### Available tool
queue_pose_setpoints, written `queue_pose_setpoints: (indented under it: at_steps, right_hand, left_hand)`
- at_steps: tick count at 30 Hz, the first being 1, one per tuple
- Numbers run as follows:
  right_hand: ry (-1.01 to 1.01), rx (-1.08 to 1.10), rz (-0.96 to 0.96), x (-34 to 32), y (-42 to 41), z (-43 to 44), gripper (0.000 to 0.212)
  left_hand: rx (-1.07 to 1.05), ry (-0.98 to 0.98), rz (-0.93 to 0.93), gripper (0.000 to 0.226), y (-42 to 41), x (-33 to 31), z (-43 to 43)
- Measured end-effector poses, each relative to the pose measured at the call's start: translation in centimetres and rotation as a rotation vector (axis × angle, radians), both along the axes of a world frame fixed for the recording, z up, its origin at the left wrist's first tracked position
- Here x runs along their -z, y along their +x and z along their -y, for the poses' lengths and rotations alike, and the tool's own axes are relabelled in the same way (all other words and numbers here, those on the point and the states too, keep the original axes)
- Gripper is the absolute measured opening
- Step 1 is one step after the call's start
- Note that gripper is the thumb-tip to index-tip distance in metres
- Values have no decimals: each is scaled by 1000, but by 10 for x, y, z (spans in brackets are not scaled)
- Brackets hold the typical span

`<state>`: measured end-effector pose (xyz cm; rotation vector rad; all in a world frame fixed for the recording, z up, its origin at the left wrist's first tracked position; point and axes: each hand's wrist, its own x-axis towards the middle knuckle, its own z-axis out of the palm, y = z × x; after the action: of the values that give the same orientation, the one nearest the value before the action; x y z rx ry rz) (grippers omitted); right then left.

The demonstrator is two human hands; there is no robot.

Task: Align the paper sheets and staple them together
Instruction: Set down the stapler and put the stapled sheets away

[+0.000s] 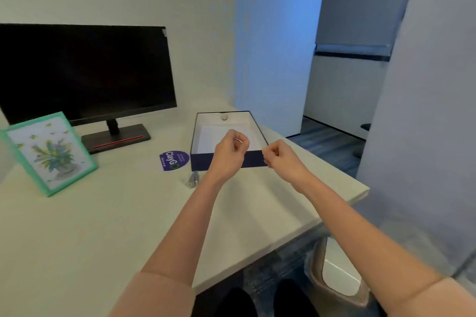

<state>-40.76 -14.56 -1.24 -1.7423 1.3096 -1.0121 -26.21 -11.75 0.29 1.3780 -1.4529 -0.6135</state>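
White paper sheets [208, 136] lie flat inside an open navy box [201, 161] on the desk's far right part. My left hand [229, 150] hovers over the box's front wall, fingers curled in, thumb and forefinger pinched together; whether something small sits between them is unclear. My right hand [282, 157] is a fist at the box's front right corner, with nothing visible in it. A small silvery metal object [193, 180], too blurred to identify, lies on the desk just in front of the box's left corner. A small round pale thing [224, 117] sits at the box's far end.
A dark monitor [85, 72] on its stand fills the back left. A teal-framed flower picture [50, 153] leans at the left. A purple round sticker [173, 160] lies beside the box. The white desk [103, 226] ends at the right; a bin [337, 273] stands below it.
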Motion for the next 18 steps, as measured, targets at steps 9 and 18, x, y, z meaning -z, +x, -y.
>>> queue_pose_setpoints:
  at_steps: [9, 18]
  right_hand:
    - [14, 348, 3, 7, -191, -6, 22]
    - [189, 566, 37, 101, -298, 6, 12]
  left_hand:
    - [285, 26, 85, 5, -197, 5, 35]
    - [461, 285, 198, 3, -329, 105, 62]
